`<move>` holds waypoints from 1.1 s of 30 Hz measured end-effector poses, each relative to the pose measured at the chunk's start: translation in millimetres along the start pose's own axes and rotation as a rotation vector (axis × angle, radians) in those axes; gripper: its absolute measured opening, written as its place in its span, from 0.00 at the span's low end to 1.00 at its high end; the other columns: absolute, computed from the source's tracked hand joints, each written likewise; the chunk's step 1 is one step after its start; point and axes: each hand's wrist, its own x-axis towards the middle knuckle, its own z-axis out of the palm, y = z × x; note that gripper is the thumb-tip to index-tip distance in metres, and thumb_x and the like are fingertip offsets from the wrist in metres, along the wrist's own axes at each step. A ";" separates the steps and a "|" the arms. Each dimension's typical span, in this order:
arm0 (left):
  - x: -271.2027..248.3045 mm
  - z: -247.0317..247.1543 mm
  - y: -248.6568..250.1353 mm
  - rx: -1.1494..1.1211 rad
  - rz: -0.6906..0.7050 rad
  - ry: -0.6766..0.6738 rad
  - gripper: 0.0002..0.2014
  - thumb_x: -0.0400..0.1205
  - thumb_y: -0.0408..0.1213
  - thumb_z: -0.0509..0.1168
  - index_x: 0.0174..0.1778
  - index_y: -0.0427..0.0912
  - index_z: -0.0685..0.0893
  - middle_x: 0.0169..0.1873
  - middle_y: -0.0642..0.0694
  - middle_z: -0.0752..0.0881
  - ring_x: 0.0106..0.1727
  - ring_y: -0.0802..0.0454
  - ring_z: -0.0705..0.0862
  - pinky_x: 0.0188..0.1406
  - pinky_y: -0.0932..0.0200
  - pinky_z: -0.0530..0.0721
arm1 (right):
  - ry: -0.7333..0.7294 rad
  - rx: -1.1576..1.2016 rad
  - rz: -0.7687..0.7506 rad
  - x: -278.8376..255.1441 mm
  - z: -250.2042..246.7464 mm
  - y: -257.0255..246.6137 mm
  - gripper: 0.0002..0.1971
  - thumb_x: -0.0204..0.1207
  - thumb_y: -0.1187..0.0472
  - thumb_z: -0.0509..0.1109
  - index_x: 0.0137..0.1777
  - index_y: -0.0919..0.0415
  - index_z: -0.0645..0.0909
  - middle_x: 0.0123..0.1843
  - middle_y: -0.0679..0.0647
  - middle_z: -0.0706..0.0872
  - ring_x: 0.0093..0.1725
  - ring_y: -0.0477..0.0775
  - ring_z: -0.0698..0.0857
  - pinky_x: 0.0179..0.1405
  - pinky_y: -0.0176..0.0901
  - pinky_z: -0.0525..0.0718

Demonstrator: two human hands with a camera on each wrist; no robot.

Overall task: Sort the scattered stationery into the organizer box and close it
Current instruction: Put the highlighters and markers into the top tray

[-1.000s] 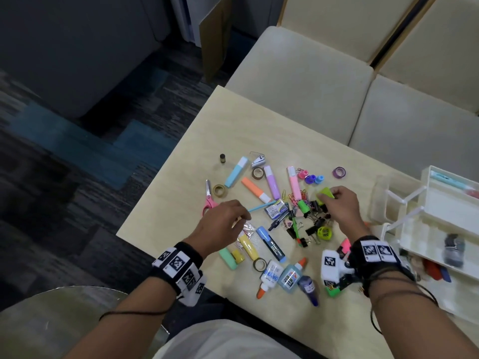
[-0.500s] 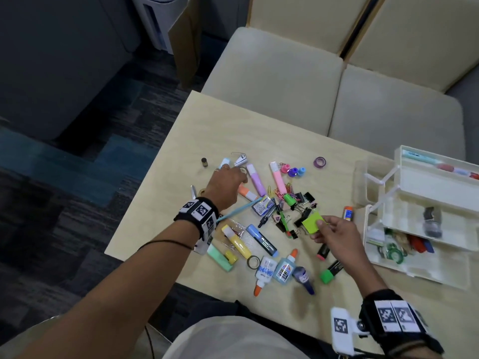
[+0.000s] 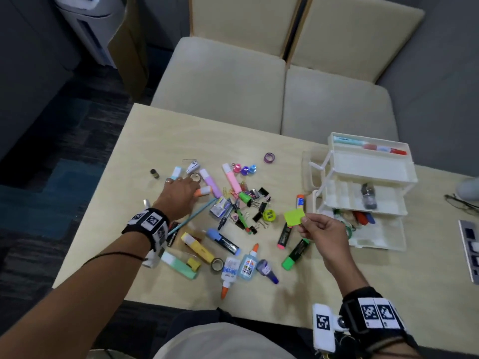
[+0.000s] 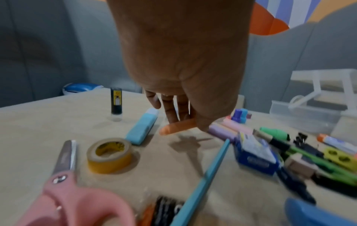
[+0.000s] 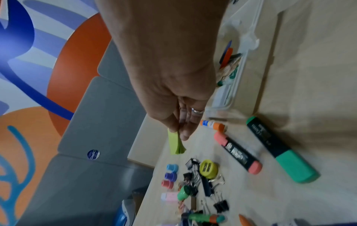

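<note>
The white tiered organizer box [image 3: 363, 167] stands open at the table's right, with pens and small items in its trays. Scattered stationery covers the table's middle. My left hand [image 3: 193, 189] reaches over the far left of the pile, and its fingers and thumb grip an orange highlighter [image 3: 203, 190]. The left wrist view shows the orange highlighter [image 4: 177, 126] held between fingers and thumb of the left hand [image 4: 181, 122]. My right hand [image 3: 304, 221] pinches a green sticky-note pad [image 3: 294, 216] in the air just left of the box. In the right wrist view the right hand [image 5: 179, 130] pinches the pad [image 5: 175, 143] by one edge.
Glue bottles [image 3: 243, 265], a black marker [image 3: 283, 237] and a green highlighter [image 3: 295, 255] lie near the front edge. Pink scissors [image 4: 63, 191] and a tape roll [image 4: 109, 154] sit under my left wrist. Glasses [image 3: 461, 203] lie far right. Sofa seats [image 3: 220, 84] lie beyond the table.
My right hand lifted the green pad out of the pile and carried it right, towards the box. My left hand reached from the blue stick to the orange highlighter and took hold.
</note>
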 end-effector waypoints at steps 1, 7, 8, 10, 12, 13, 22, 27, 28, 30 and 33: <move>-0.2 -2.5 3.1 -0.032 -0.017 0.041 0.12 0.85 0.46 0.58 0.52 0.44 0.83 0.49 0.40 0.86 0.48 0.36 0.87 0.50 0.40 0.80 | 0.048 0.008 0.026 2.1 -11.3 3.6 0.04 0.81 0.72 0.77 0.54 0.70 0.89 0.37 0.63 0.93 0.32 0.52 0.90 0.37 0.40 0.92; -4.6 -19.8 46.5 -0.463 -0.027 0.124 0.14 0.92 0.46 0.50 0.58 0.46 0.79 0.47 0.45 0.81 0.46 0.39 0.83 0.42 0.43 0.81 | 0.269 0.112 0.231 25.4 -66.7 23.6 0.01 0.81 0.72 0.75 0.49 0.70 0.88 0.39 0.65 0.92 0.32 0.56 0.89 0.36 0.44 0.90; -4.2 -26.5 60.1 -0.496 -0.015 0.119 0.14 0.93 0.47 0.51 0.58 0.46 0.80 0.45 0.46 0.80 0.43 0.42 0.81 0.40 0.45 0.80 | 0.280 0.136 0.252 33.5 -71.1 26.0 0.01 0.80 0.73 0.75 0.48 0.71 0.88 0.38 0.66 0.92 0.30 0.56 0.88 0.33 0.42 0.88; -2.7 -41.4 91.5 -0.540 0.035 0.108 0.13 0.94 0.48 0.53 0.57 0.48 0.81 0.41 0.51 0.80 0.39 0.50 0.78 0.36 0.50 0.74 | 0.302 0.177 0.269 50.0 -75.1 27.1 0.05 0.77 0.77 0.73 0.42 0.70 0.87 0.35 0.62 0.92 0.32 0.57 0.90 0.34 0.43 0.90; -1.4 -57.9 124.8 -0.607 0.094 0.107 0.12 0.94 0.49 0.55 0.56 0.51 0.82 0.39 0.56 0.80 0.38 0.57 0.78 0.34 0.52 0.73 | 0.304 0.186 0.256 66.1 -72.8 25.0 0.09 0.74 0.79 0.73 0.37 0.68 0.87 0.30 0.53 0.92 0.38 0.60 0.92 0.49 0.50 0.93; -0.9 -65.0 140.1 -0.654 0.112 0.107 0.12 0.94 0.49 0.56 0.56 0.50 0.83 0.39 0.56 0.82 0.38 0.57 0.79 0.35 0.52 0.75 | 0.292 0.184 0.249 71.9 -69.8 22.1 0.09 0.73 0.80 0.73 0.36 0.67 0.87 0.30 0.51 0.91 0.40 0.60 0.93 0.54 0.54 0.92; 21.9 -105.6 243.1 -1.040 -0.004 -0.064 0.09 0.91 0.45 0.61 0.51 0.53 0.86 0.30 0.59 0.81 0.30 0.56 0.76 0.32 0.53 0.76 | 0.236 0.351 0.322 104.3 -53.4 24.3 0.09 0.68 0.81 0.80 0.42 0.69 0.86 0.39 0.62 0.92 0.30 0.55 0.89 0.32 0.46 0.88; 43.4 -125.6 268.5 -1.174 -0.065 -0.043 0.10 0.91 0.44 0.61 0.51 0.50 0.88 0.36 0.48 0.85 0.35 0.54 0.77 0.38 0.55 0.77 | 0.125 0.475 0.337 103.9 -61.8 21.5 0.16 0.69 0.81 0.82 0.55 0.76 0.87 0.49 0.67 0.95 0.45 0.61 0.96 0.46 0.50 0.95; 48.5 -128.7 272.2 -1.167 -0.075 -0.024 0.11 0.91 0.46 0.62 0.50 0.51 0.89 0.33 0.52 0.82 0.33 0.55 0.75 0.36 0.56 0.74 | 0.097 0.476 0.328 102.4 -63.5 21.3 0.13 0.70 0.82 0.80 0.54 0.77 0.87 0.48 0.69 0.94 0.43 0.63 0.95 0.44 0.49 0.94; 61.0 -136.9 281.0 -1.133 -0.081 0.012 0.13 0.90 0.52 0.63 0.49 0.53 0.90 0.30 0.57 0.77 0.31 0.58 0.72 0.33 0.57 0.70 | 0.007 0.393 0.281 93.3 -72.6 16.0 0.08 0.72 0.82 0.74 0.37 0.71 0.87 0.37 0.65 0.91 0.35 0.66 0.90 0.34 0.43 0.90; 87.1 -148.0 295.7 -1.053 -0.061 0.051 0.14 0.88 0.55 0.66 0.45 0.51 0.91 0.29 0.58 0.78 0.31 0.59 0.74 0.33 0.58 0.70 | -0.088 0.136 0.181 77.5 -96.5 6.5 0.15 0.79 0.75 0.71 0.30 0.68 0.86 0.30 0.60 0.90 0.30 0.59 0.87 0.30 0.34 0.85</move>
